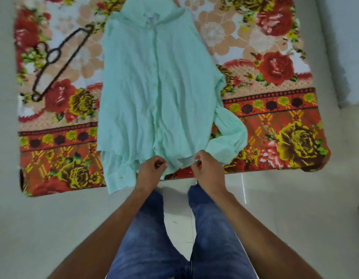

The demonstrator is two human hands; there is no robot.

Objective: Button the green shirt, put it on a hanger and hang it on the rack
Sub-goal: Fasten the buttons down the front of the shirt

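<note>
Both hands [152,168] [206,168] at green shirt [154,87] hem

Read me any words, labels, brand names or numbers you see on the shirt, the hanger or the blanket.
None: no readable text anywhere.
Green shirt: no legible label or tag; the collar area is blurred.
Black hanger: no marking visible.
Floral blanket: flower and border patterns only, no letters.

Green shirt [154,93] lies flat on a floral blanket [275,121], left hand [151,168] and right hand [207,170] pinching its hem
</note>
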